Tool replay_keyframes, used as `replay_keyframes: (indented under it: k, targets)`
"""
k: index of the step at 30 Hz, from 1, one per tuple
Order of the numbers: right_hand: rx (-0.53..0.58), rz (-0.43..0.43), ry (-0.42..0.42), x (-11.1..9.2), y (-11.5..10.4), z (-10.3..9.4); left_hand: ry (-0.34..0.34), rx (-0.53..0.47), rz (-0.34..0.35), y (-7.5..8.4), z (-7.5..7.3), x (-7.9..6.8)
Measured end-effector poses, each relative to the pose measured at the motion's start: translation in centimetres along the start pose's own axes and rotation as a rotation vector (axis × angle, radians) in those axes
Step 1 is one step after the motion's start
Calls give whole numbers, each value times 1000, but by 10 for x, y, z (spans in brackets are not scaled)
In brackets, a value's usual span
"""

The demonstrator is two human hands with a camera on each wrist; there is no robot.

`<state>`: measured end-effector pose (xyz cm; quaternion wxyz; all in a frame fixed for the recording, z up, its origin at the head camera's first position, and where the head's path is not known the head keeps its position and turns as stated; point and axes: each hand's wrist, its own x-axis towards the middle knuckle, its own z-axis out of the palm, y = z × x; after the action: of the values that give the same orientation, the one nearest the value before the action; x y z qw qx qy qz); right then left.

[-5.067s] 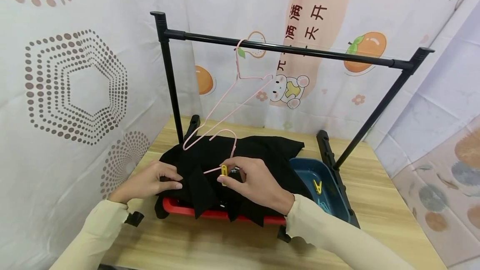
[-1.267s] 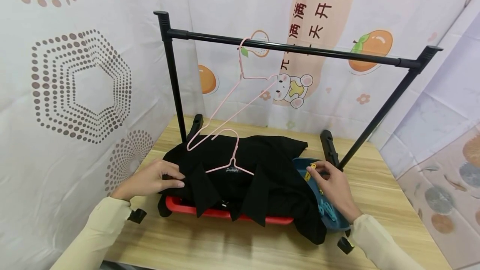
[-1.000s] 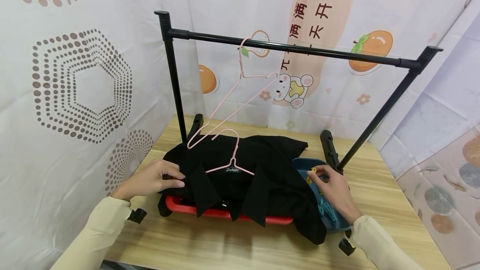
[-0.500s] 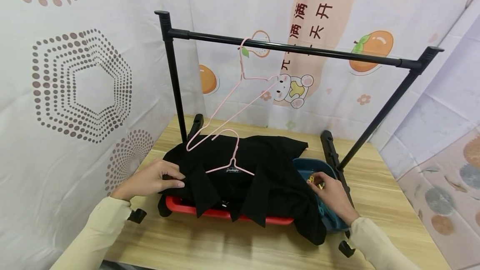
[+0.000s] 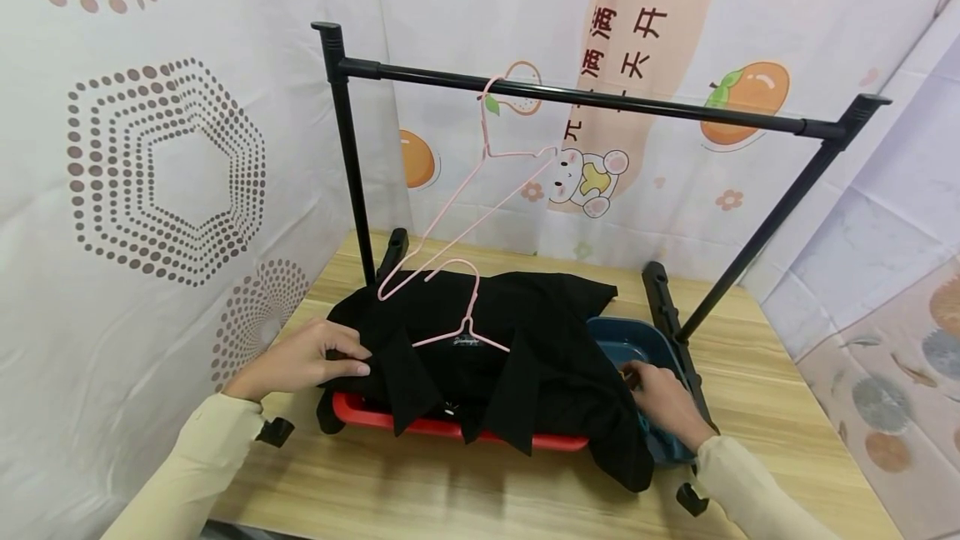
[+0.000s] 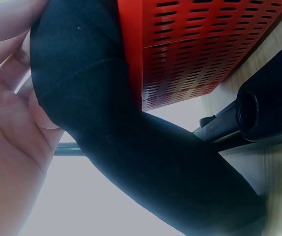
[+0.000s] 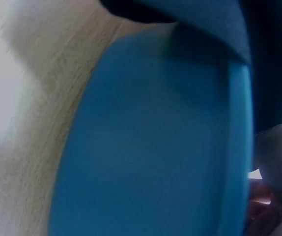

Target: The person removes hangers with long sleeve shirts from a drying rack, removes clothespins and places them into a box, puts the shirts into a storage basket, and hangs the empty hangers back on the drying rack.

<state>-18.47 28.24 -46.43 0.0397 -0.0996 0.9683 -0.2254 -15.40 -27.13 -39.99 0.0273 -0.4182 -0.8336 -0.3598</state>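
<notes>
A black collared shirt [image 5: 570, 357] lies spread over a red slotted basket [image 5: 375, 417], with a pink hanger [image 5: 472, 294] in its neck opening. My left hand [image 5: 303, 357] pinches the shirt's left part; the left wrist view shows the fingers against the black cloth [image 6: 97, 98]. At the right, my right hand [image 5: 663, 398] reaches low into a blue tray [image 5: 630, 330], thumb and fingers together. A sliver of a yellow clothespin [image 5: 627, 374] shows at its fingertips, mostly hidden by the hand. In the right wrist view, the tray's side [image 7: 146, 142] covers most of the fingers.
A black clothes rack [image 5: 585, 96] stands over the wooden table [image 5: 420, 494], its feet on both sides of the basket. A second pink hanger [image 5: 457, 190] hangs from its bar. Light-blue pieces [image 5: 651, 432] lie in the tray. Patterned curtains close off the back and sides.
My right hand has moved from the shirt collar to the blue tray and down into it, carrying the yellow clothespin. My left hand stays at the shirt.
</notes>
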Motion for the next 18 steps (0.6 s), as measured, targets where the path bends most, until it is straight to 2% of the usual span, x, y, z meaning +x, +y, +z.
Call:
replay_keyframes:
  k: [7,18]
  targets:
    - [27,17,-55,-1,-1,0,4,-2,13,0,0,0]
    - [-60,21,-55,1,3,3,18,-4,25,3,1,2]
